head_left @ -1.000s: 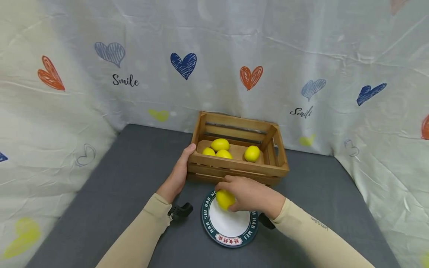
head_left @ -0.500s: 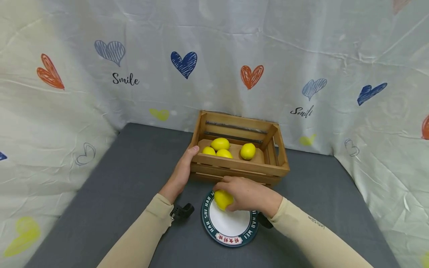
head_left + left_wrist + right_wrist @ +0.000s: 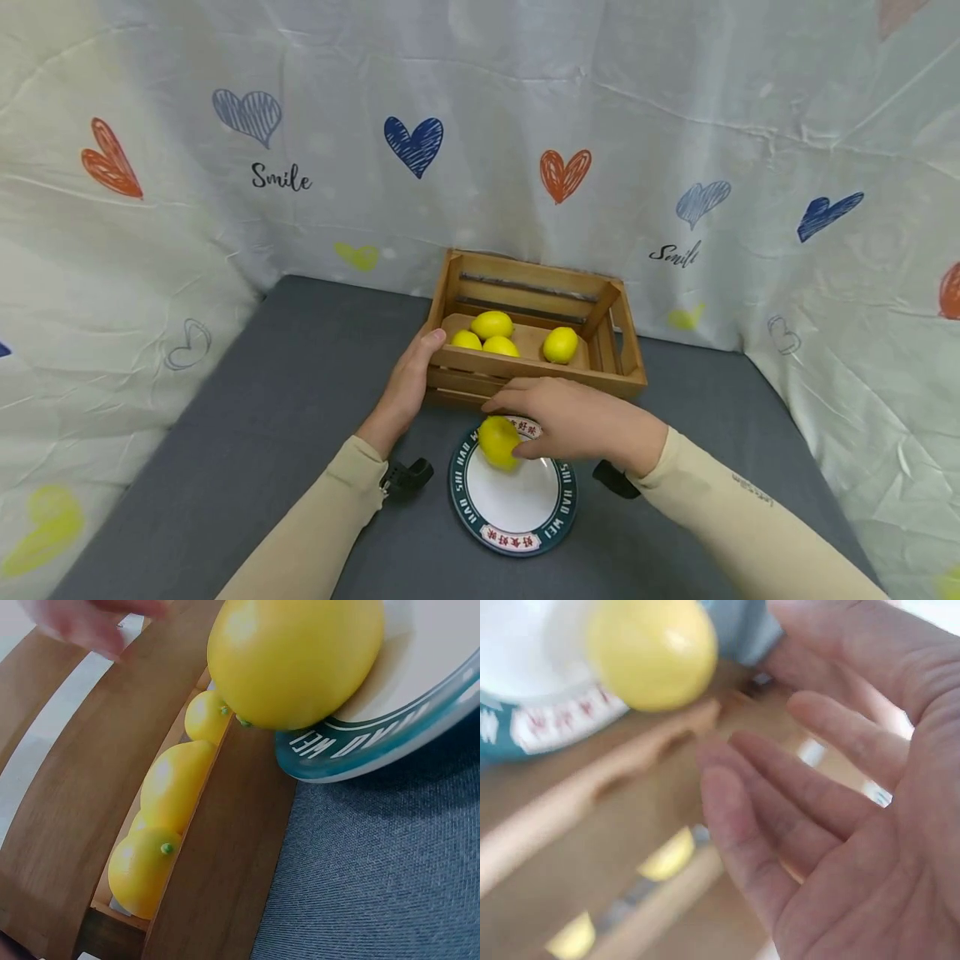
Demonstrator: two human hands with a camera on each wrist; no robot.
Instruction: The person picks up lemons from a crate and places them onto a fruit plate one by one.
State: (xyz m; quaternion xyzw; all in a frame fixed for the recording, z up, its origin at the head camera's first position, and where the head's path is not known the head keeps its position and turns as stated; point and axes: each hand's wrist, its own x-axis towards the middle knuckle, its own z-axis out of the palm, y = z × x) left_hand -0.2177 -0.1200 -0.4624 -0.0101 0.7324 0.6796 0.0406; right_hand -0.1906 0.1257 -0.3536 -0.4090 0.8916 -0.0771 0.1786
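A yellow lemon (image 3: pixel 498 443) sits on the far left part of a white plate (image 3: pixel 467 500) with a lettered green rim. Just right of it hovers my right hand (image 3: pixel 581 421), fingers spread and apart from the fruit; the right wrist view shows this lemon (image 3: pixel 652 656) beyond the loose fingers (image 3: pixel 735 832). My left hand (image 3: pixel 405 387) holds the left end of a slatted wooden crate (image 3: pixel 536 375), thumb at the rim's front corner, other fingers mostly hidden. Inside the crate lie several lemons (image 3: pixel 492 324), bunched on the left with one lemon (image 3: pixel 560 344) alone on the right.
The crate stands behind the plate on a grey cloth-covered table (image 3: pixel 330 350). A white curtain (image 3: pixel 480 83) printed with hearts hangs close behind the crate and along both sides. A black strap device (image 3: pixel 407 473) is worn on the left wrist.
My right hand has let go of the lemon on the plate and moved slightly up and right. In the crate, the lone lemon rolled a little left, then back. My left hand slid slightly right.
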